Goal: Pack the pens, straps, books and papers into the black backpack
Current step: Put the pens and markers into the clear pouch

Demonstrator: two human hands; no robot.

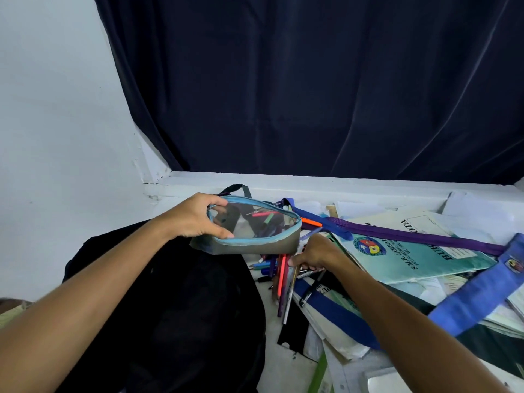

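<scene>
My left hand grips the left end of a clear pencil pouch with blue trim, holding it above the black backpack. A few pens show inside the pouch. Just below its right end, my right hand pinches a bundle of loose pens that hang down toward the surface. Teal books and papers lie stacked at the right. A purple strap and a blue strap lie across them.
A white ledge runs along the back under a dark curtain, with a white wall at the left. More loose pens lie beside the backpack. White papers and a green folder edge fill the near right.
</scene>
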